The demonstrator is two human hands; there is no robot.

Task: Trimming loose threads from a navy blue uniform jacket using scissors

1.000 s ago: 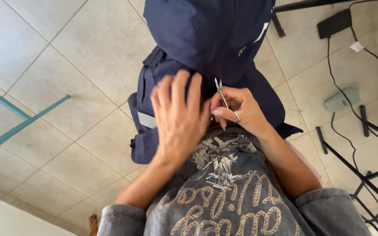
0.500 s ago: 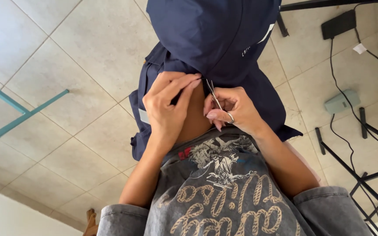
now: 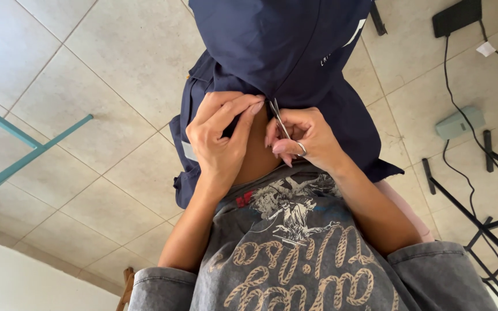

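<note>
1. Pale floor tiles point(image 3: 87, 86) fill the background, with a teal metal frame point(image 3: 24, 155) at the left edge and black cables point(image 3: 451, 75) running over the floor on the right.
2. Across the person's lap hangs a dark navy garment point(image 3: 283, 52), bunched high at the top of the view and spilling down on both sides of the legs.
3. Left hand point(image 3: 220, 141): fingers curled together and pinched on a fold of the navy cloth at its lower edge, thumb tucked under the fabric.
4. Right hand point(image 3: 304, 138): closed around small scissors point(image 3: 276, 118) (thin metal blades, pointing up), with a ring on one finger. The blade tips meet the cloth just beside the left fingertips.
5. Both hands sit close together, nearly touching, right at the garment's hem in the middle of the view.
6. Below the hands lies a grey printed shirt point(image 3: 295, 247) with rope-like lettering and a drawn figure.
7. On the right, a grey-green box point(image 3: 459, 122) rests on the tiles near a black stand point(image 3: 479, 224); a flat black device point(image 3: 456, 17) lies at the top.
</note>
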